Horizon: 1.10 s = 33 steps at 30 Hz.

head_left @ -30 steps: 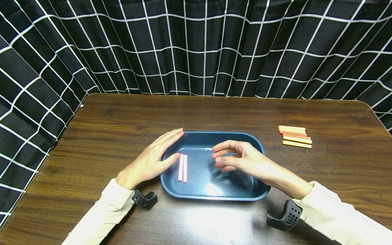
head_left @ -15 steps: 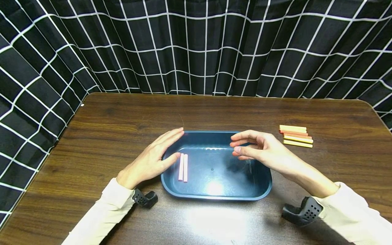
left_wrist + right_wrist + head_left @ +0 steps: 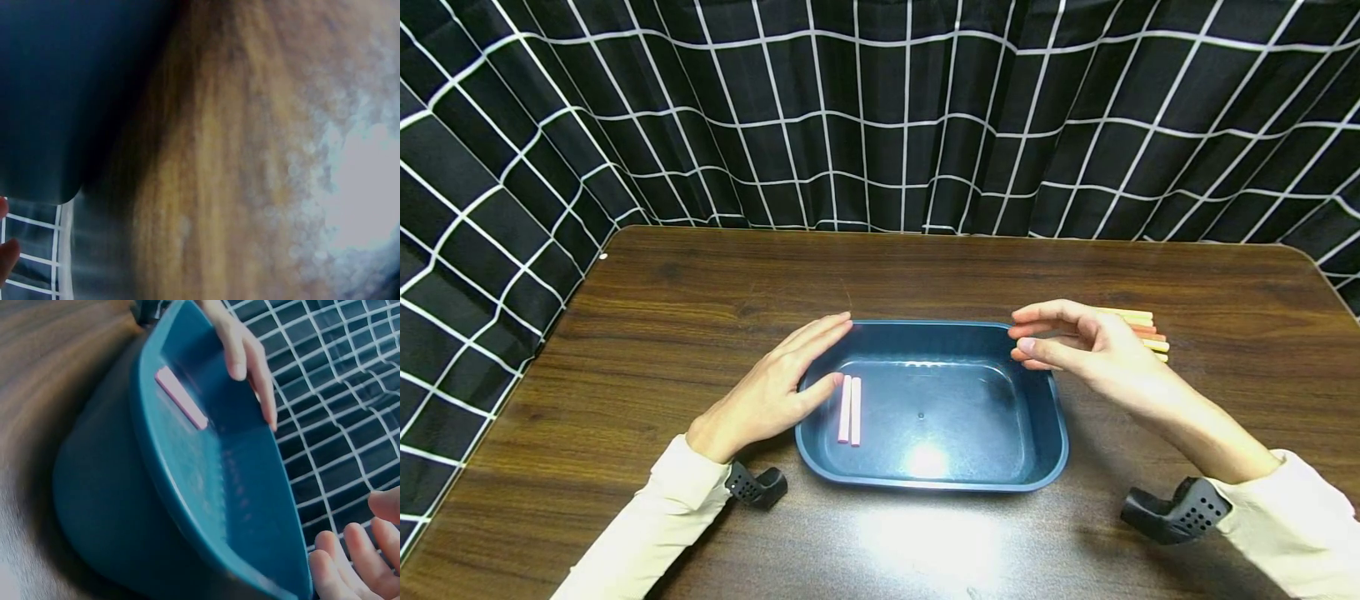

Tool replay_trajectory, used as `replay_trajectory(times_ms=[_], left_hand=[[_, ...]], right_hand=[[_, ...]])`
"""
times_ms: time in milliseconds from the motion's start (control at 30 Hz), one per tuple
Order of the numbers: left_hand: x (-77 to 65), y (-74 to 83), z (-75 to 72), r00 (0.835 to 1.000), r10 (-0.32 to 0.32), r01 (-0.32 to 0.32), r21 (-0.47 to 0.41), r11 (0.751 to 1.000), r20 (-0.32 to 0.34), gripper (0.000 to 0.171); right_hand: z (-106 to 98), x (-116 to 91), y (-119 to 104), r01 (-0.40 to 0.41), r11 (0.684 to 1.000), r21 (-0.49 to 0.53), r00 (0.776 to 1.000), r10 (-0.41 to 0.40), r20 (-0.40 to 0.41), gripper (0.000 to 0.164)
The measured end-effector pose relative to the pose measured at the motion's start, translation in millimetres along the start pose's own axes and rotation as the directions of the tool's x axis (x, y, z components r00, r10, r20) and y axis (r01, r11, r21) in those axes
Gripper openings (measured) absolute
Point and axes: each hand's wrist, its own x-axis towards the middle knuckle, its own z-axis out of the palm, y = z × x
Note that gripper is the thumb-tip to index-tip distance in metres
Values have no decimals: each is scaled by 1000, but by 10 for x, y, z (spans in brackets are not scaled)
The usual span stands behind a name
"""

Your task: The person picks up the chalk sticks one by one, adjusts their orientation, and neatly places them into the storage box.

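A blue oblong plastic tub (image 3: 929, 484) stands on the table. On its floor, at the left, two pink chalk sticks (image 3: 845, 410) lie side by side. My left hand (image 3: 778, 392) rests on the tub's left rim with straight fingers, the thumb reaching inside. My right hand (image 3: 1093, 342) hangs above the tub's back right corner, fingers loosely bent and apart, holding nothing. Behind it is a row of yellow and orange chalk sticks (image 3: 1152, 332), partly hidden by that hand. In the right wrist view, my right fingertips (image 3: 359, 547) show beyond the tub's rim, touching nothing.
The brown wooden table (image 3: 715, 283) runs back to a black curtain (image 3: 880, 125) with a white grid, which also hangs at the left. Bright glare lies on the tabletop in front of the tub. Each wrist wears a black band mount (image 3: 1180, 512).
My right hand has moved from over the middle of the tub to the right and back, toward the row of yellow and orange chalk sticks. The left hand has stayed in place.
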Motion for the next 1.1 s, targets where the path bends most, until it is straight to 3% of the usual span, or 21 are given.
replay_trajectory(times_ms=[400,700,1100], left_hand=[[-8,5,-15,1000,-1,1,10,1000,1,59],[1,15,-9,1000,-19,19,12,1000,19,58],[2,47,-23,1000,3,-3,10,1000,27,58]], right_hand=[[-191,-77,132,-8,992,-123,993,-6,-119,33],[-287,-108,283,1,994,-105,990,-16,-141,24],[-412,-127,442,-20,981,-191,989,-8,-147,24]])
